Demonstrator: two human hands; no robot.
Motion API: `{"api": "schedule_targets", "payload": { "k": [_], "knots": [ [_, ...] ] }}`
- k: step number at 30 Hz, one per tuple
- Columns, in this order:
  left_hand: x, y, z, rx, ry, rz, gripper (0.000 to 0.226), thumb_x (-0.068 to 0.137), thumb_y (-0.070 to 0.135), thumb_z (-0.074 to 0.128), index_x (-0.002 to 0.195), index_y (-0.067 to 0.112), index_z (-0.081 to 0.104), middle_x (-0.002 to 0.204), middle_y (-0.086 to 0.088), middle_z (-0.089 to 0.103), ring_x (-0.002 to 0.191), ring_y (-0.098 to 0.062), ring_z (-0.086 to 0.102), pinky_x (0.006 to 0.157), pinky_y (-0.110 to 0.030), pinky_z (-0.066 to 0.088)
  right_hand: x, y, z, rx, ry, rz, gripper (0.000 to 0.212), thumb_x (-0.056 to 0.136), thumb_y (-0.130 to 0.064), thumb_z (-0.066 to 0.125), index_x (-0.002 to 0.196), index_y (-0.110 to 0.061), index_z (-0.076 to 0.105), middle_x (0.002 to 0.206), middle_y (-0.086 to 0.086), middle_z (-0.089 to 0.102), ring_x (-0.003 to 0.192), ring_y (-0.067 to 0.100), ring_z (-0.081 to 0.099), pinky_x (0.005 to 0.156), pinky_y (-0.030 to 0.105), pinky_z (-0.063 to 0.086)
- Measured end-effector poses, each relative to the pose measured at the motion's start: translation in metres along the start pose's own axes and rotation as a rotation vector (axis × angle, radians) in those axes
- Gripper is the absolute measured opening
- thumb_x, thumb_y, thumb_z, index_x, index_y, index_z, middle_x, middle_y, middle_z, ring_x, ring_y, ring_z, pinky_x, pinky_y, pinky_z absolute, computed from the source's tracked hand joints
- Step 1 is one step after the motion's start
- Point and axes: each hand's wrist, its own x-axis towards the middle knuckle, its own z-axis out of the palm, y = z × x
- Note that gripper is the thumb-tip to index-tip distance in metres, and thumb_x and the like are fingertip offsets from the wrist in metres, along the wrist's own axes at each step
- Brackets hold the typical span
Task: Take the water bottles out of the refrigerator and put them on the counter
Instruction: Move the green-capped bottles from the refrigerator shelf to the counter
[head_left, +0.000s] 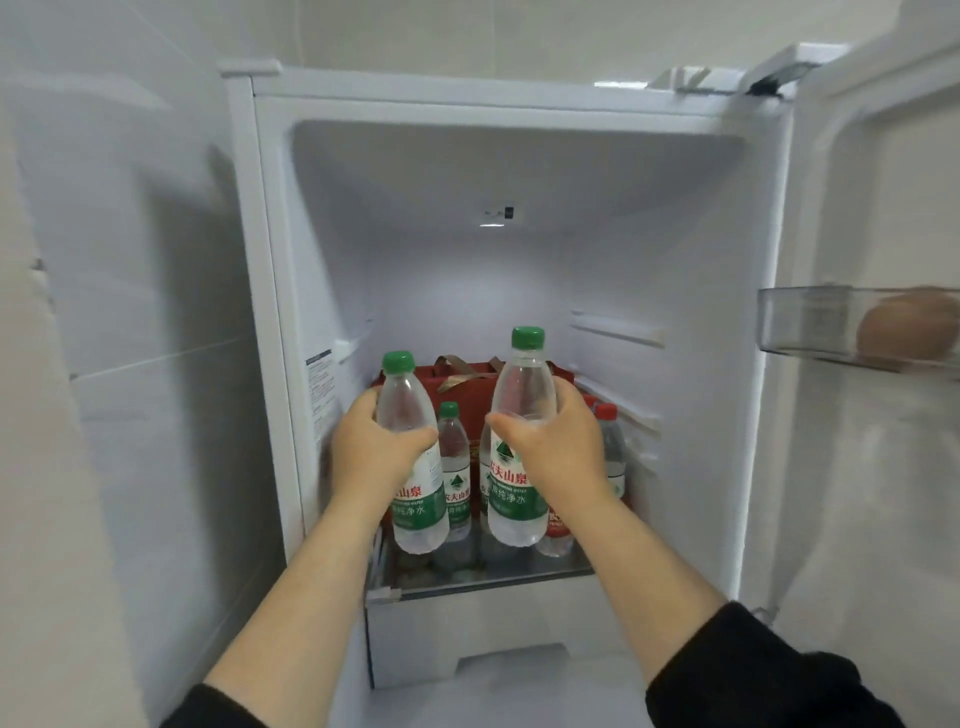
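Note:
The refrigerator (270, 312) stands open in front of me. My left hand (371, 447) grips a clear green-capped water bottle (410, 405) around its middle, lifted just above the glass shelf (493, 574). My right hand (558, 441) holds a second green-capped bottle (522, 384), raised a little higher. Between them a third green-capped bottle (453, 467) stands on the shelf. To the right stand red-capped bottles (609, 441), partly hidden by my right hand and wrist. The counter is out of view.
A red gift box (457, 376) with gold ribbon handles sits behind the bottles. The open door (883, 467) is at the right, its clear bin (810, 327) holding an egg (906, 330). A white drawer (467, 629) lies under the shelf. A white wall is on the left.

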Motion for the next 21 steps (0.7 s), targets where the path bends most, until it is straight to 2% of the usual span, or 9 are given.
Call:
{"api": "schedule_targets", "payload": {
  "k": [2, 5, 7, 9, 11, 14, 16, 18, 21],
  "knots": [
    [-0.013, 0.013, -0.016, -0.026, -0.023, 0.016, 0.068, 0.072, 0.019, 0.083, 0.133, 0.020, 0.053, 0.110, 0.007, 0.058, 0.094, -0.016, 0.056, 0.065, -0.024, 0.046, -0.012, -0.016, -0.019, 0.029, -0.007, 0.003, 0.044, 0.072, -0.039, 0.084, 0.107, -0.033, 0.058, 0.095, -0.017, 0.065, 0.086, 0.002, 0.063, 0.071, 0.024, 0.050],
    [-0.026, 0.028, -0.037, -0.059, -0.061, 0.031, 0.067, 0.067, 0.017, 0.085, 0.128, 0.018, 0.057, 0.118, -0.001, 0.065, 0.100, -0.023, 0.063, 0.074, -0.034, 0.051, -0.026, -0.033, -0.047, 0.057, -0.016, 0.053, 0.041, 0.071, -0.040, 0.085, 0.102, -0.032, 0.060, 0.093, -0.012, 0.070, 0.085, 0.008, 0.067, 0.078, 0.037, 0.056],
    [-0.034, 0.036, -0.048, -0.096, -0.108, 0.043, 0.068, 0.068, 0.014, 0.084, 0.131, 0.017, 0.057, 0.120, -0.002, 0.065, 0.102, -0.025, 0.063, 0.077, -0.038, 0.052, -0.038, -0.042, -0.067, 0.071, -0.004, 0.082, 0.039, 0.071, -0.039, 0.085, 0.101, -0.032, 0.061, 0.092, -0.010, 0.070, 0.084, 0.010, 0.068, 0.078, 0.039, 0.057],
    [-0.046, 0.046, -0.059, -0.123, -0.160, 0.075, 0.067, 0.069, 0.012, 0.084, 0.130, 0.019, 0.057, 0.120, -0.001, 0.065, 0.103, -0.025, 0.063, 0.081, -0.042, 0.053, -0.055, -0.053, -0.087, 0.101, 0.012, 0.096, 0.036, 0.073, -0.034, 0.084, 0.098, -0.033, 0.059, 0.092, -0.010, 0.070, 0.083, 0.009, 0.067, 0.072, 0.034, 0.056],
    [-0.056, 0.052, -0.067, -0.150, -0.209, 0.089, 0.064, 0.069, 0.011, 0.084, 0.126, 0.022, 0.058, 0.115, 0.004, 0.065, 0.099, -0.022, 0.063, 0.078, -0.040, 0.052, -0.074, -0.065, -0.101, 0.097, 0.006, 0.098, 0.037, 0.074, -0.032, 0.084, 0.098, -0.036, 0.057, 0.094, -0.012, 0.069, 0.082, 0.007, 0.066, 0.063, 0.026, 0.052],
    [-0.073, 0.067, -0.075, -0.227, -0.301, 0.135, 0.062, 0.068, 0.008, 0.085, 0.120, 0.029, 0.059, 0.107, 0.013, 0.065, 0.097, -0.014, 0.063, 0.076, -0.037, 0.051, -0.103, -0.087, -0.125, 0.074, 0.034, 0.077, 0.041, 0.072, -0.031, 0.086, 0.100, -0.037, 0.058, 0.095, -0.012, 0.071, 0.081, 0.005, 0.069, 0.063, 0.023, 0.053],
    [-0.087, 0.079, -0.074, -0.267, -0.364, 0.170, 0.064, 0.065, 0.004, 0.085, 0.121, 0.025, 0.060, 0.107, 0.010, 0.068, 0.098, -0.016, 0.065, 0.079, -0.041, 0.053, -0.123, -0.102, -0.143, 0.051, 0.047, 0.066, 0.041, 0.070, -0.031, 0.087, 0.099, -0.037, 0.059, 0.092, -0.012, 0.072, 0.078, 0.003, 0.071, 0.062, 0.020, 0.054],
    [-0.100, 0.094, -0.070, -0.328, -0.447, 0.200, 0.070, 0.060, 0.004, 0.087, 0.123, 0.022, 0.062, 0.107, 0.003, 0.072, 0.096, -0.022, 0.069, 0.080, -0.044, 0.054, -0.139, -0.116, -0.162, 0.014, 0.078, 0.057, 0.047, 0.069, -0.031, 0.088, 0.107, -0.035, 0.061, 0.096, -0.011, 0.073, 0.081, 0.003, 0.072, 0.065, 0.021, 0.055],
    [-0.126, 0.118, -0.058, -0.393, -0.597, 0.249, 0.079, 0.038, 0.024, 0.093, 0.113, 0.031, 0.067, 0.100, 0.003, 0.076, 0.088, -0.018, 0.073, 0.076, -0.043, 0.055, -0.163, -0.133, -0.193, -0.038, 0.146, 0.059, 0.052, 0.067, -0.030, 0.088, 0.112, -0.030, 0.062, 0.098, -0.009, 0.074, 0.084, 0.007, 0.073, 0.073, 0.030, 0.059]
  ]
}}
